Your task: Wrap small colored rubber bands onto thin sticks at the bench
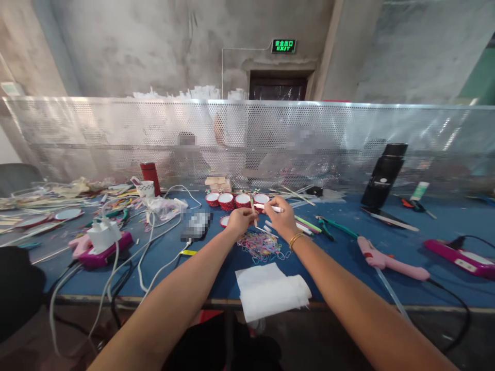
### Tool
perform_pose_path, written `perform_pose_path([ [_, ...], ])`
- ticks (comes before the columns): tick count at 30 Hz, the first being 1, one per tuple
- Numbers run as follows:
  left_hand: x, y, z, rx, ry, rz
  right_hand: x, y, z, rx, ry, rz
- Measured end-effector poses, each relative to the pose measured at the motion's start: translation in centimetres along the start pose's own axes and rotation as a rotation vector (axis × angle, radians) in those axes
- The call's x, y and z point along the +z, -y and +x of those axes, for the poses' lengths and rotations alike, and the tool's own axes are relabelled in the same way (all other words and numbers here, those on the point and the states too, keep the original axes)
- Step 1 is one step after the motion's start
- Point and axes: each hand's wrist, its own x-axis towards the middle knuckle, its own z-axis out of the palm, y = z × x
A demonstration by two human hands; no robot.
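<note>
My left hand pinches a thin stick that stands nearly upright above the blue table. My right hand, with a gold bracelet on its wrist, holds a white tube lying level, its left end close to the stick. Just below both hands lies a heap of coloured rubber bands. Behind the hands stands a row of red-rimmed round cups. More thin sticks lie to the right of my right hand.
A folded white cloth hangs over the table's near edge. A pink glue gun lies at right, green pliers beside it. A black bottle, red flask, pink power strips and white cables crowd the table. A perforated metal screen backs it.
</note>
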Motion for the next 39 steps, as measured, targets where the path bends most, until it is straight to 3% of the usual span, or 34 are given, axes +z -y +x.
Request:
perform_pose_path([
  [21, 0.16, -0.11, -0.08, -0.009, 0.01, -0.063, 0.19, 0.31, -0.13, 0.006, 0.027, 0.026],
  [29, 0.04, -0.2, 0.03, -0.026, -0.014, -0.069, -0.22, 0.17, -0.01, 0.029, -0.04, -0.017],
  [39, 0.2, -0.31, -0.33, -0.024, 0.015, -0.05, 0.28, 0.16, -0.12, 0.025, 0.018, 0.052],
])
